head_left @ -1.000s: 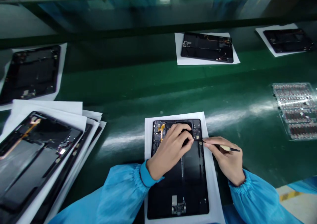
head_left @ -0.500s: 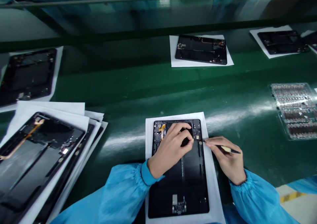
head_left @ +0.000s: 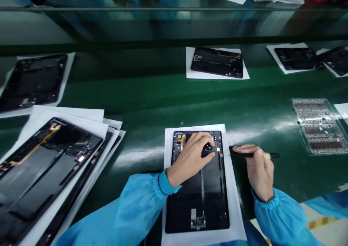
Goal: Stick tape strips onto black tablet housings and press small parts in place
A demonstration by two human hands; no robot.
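Note:
An opened black tablet housing [head_left: 212, 195] lies on a white sheet [head_left: 236, 217] in front of me, its inner parts showing. Over its upper part rests my left hand [head_left: 191, 157], fingers curled down around a small dark area near the top right; whether they pinch anything is hidden. Off the right edge of the sheet, my right hand [head_left: 259, 171] holds a thin dark tool [head_left: 248, 155] with a pale section, its tip pointing left toward the tablet.
Stacked housings and sheets [head_left: 46, 166] stand at the left. More housings on paper lie behind, one at the back middle [head_left: 217, 61]. A clear tray of small parts [head_left: 320, 126] is at the right. Hands and papers show beyond the rail.
My right hand has moved right, away from the tablet, and turned with the tool. My left fingers have come down closer to the tablet. The view has shifted slightly.

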